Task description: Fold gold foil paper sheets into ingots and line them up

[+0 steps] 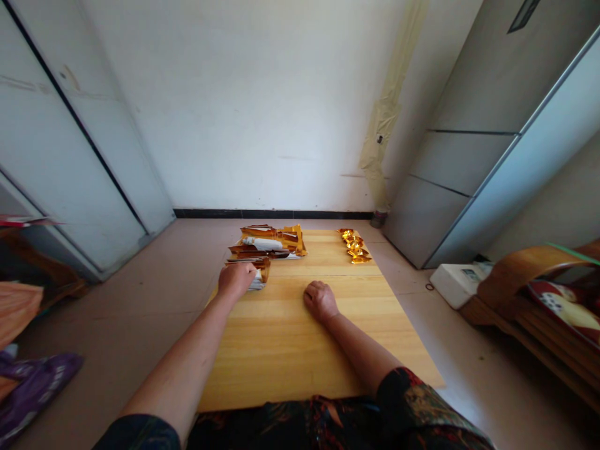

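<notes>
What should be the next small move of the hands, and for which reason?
Perhaps move the right hand to the uncovered right end of the nearest brown-and-white packet, to help steady it: the left hand is at that packet, while the right is curled over the wooden table, apart from it.

Brown-and-white wrappers (287,235) grouped far left, crinkled gold wrappers (355,243) clustered far right.

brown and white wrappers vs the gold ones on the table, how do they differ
The brown and white wrappers form a larger group toward the table's far left; the gold wrappers make a smaller cluster at its far right. The gold wrappers look shinier, while the brown and white wrappers show pale patches. Both lie on the wooden table.
</notes>
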Action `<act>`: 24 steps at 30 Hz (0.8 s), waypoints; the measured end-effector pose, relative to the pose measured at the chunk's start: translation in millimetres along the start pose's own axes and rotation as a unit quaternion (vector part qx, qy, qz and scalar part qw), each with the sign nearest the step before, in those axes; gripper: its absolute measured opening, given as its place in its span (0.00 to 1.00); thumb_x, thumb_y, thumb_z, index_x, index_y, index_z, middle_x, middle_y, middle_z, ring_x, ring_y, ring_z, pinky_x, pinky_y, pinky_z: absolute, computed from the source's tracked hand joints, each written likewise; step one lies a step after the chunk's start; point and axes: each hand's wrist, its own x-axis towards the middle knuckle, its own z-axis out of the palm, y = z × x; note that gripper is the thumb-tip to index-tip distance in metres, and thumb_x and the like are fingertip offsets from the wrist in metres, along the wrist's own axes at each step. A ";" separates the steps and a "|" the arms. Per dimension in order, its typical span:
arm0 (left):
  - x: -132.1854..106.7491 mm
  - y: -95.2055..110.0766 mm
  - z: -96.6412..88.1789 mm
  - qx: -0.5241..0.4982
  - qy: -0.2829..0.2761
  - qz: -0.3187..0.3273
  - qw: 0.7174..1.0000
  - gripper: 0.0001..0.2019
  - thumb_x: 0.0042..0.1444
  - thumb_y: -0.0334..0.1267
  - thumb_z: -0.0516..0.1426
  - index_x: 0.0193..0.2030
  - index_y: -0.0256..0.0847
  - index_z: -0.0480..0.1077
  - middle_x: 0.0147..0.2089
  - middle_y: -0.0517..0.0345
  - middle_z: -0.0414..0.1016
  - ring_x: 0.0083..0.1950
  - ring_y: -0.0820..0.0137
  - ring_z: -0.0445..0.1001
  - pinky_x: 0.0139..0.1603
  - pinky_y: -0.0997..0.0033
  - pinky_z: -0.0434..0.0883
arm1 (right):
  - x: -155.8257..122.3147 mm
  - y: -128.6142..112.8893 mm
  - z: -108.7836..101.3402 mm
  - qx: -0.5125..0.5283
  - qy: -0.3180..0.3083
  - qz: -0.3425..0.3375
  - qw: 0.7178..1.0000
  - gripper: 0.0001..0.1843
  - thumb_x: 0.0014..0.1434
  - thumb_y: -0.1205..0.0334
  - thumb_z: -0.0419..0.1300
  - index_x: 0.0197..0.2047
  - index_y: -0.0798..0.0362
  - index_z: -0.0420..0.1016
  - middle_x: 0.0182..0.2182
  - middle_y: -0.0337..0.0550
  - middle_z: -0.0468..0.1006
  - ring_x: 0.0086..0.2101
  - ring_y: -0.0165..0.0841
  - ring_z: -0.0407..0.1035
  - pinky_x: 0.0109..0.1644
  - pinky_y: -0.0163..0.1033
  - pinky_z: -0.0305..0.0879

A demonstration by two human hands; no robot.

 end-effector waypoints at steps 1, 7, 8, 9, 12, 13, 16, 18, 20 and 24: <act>0.2 -1.0 1.3 -0.005 -0.001 -0.005 1.000 0.14 0.54 0.40 0.50 0.36 0.46 0.78 0.41 0.57 0.80 0.41 0.65 0.75 0.35 0.72 0.62 | -0.1 -0.2 -0.9 0.000 -0.004 0.002 1.000 0.11 0.58 0.68 0.54 0.27 0.54 0.74 0.30 0.43 0.75 0.33 0.31 0.65 0.37 0.34 0.53; -2.1 -4.4 7.5 -0.027 0.008 -0.025 0.999 0.12 0.54 0.41 0.51 0.34 0.44 0.76 0.38 0.57 0.80 0.39 0.65 0.75 0.34 0.71 0.61 | 0.1 -1.7 -4.3 0.003 -0.022 0.016 1.000 0.10 0.58 0.68 0.54 0.28 0.54 0.75 0.31 0.43 0.75 0.34 0.31 0.65 0.37 0.34 0.52; -2.5 -4.3 7.8 -0.023 0.019 -0.023 0.999 0.12 0.54 0.41 0.51 0.34 0.44 0.76 0.37 0.57 0.80 0.39 0.64 0.75 0.36 0.70 0.62 | 0.1 -2.0 -4.6 0.003 -0.023 0.016 1.000 0.10 0.58 0.68 0.55 0.29 0.54 0.75 0.31 0.43 0.75 0.34 0.31 0.65 0.37 0.34 0.53; -2.8 -4.2 7.8 -0.019 0.035 -0.016 0.999 0.12 0.54 0.41 0.51 0.33 0.44 0.75 0.37 0.57 0.80 0.39 0.64 0.75 0.39 0.69 0.62 | 0.1 -2.4 -4.9 0.002 -0.024 0.016 1.000 0.10 0.58 0.68 0.55 0.29 0.54 0.75 0.31 0.43 0.75 0.34 0.31 0.65 0.37 0.34 0.53; -3.6 -3.1 5.1 -0.008 0.095 0.018 0.995 0.11 0.55 0.39 0.51 0.33 0.43 0.74 0.39 0.56 0.80 0.42 0.63 0.74 0.50 0.65 0.59 | 0.2 -3.3 -5.7 0.000 -0.022 0.016 1.000 0.10 0.58 0.67 0.54 0.28 0.54 0.75 0.31 0.43 0.75 0.34 0.32 0.65 0.37 0.35 0.53; -4.1 -2.3 3.2 -0.009 0.117 0.030 0.993 0.10 0.55 0.38 0.51 0.33 0.43 0.74 0.39 0.56 0.80 0.43 0.63 0.74 0.53 0.63 0.57 | 0.2 -3.5 -5.8 0.001 -0.020 0.017 1.000 0.10 0.58 0.68 0.54 0.28 0.54 0.75 0.31 0.44 0.75 0.34 0.32 0.66 0.37 0.35 0.54; -8.9 4.4 -4.8 -0.017 0.182 0.068 0.981 0.10 0.56 0.37 0.50 0.32 0.42 0.73 0.39 0.55 0.79 0.44 0.64 0.73 0.59 0.58 0.51 | 0.2 -2.8 -5.1 0.017 -0.015 0.015 1.000 0.10 0.58 0.68 0.54 0.28 0.54 0.75 0.30 0.44 0.75 0.34 0.32 0.66 0.38 0.35 0.56; -16.0 13.6 -9.3 -0.018 0.224 0.117 0.967 0.11 0.57 0.37 0.51 0.30 0.42 0.73 0.36 0.56 0.79 0.41 0.65 0.73 0.60 0.56 0.50 | -0.2 -1.0 -3.6 0.050 -0.005 0.016 0.999 0.09 0.57 0.68 0.54 0.30 0.54 0.76 0.31 0.45 0.76 0.35 0.33 0.67 0.40 0.35 0.58; -26.2 26.3 -9.8 -0.037 0.268 0.192 0.943 0.10 0.58 0.37 0.52 0.30 0.43 0.73 0.33 0.58 0.78 0.38 0.67 0.73 0.60 0.55 0.50 | -1.6 1.4 -1.8 0.106 0.016 0.025 0.994 0.10 0.54 0.70 0.54 0.37 0.54 0.76 0.34 0.45 0.76 0.35 0.33 0.68 0.41 0.35 0.61; -50.4 54.1 9.1 -0.092 0.314 0.284 0.901 0.08 0.59 0.33 0.52 0.32 0.42 0.72 0.31 0.60 0.78 0.35 0.70 0.73 0.59 0.56 0.54 | -7.6 4.3 1.5 0.231 0.038 0.059 0.970 0.26 0.48 0.71 0.55 0.52 0.53 0.69 0.43 0.46 0.74 0.32 0.30 0.68 0.40 0.35 0.66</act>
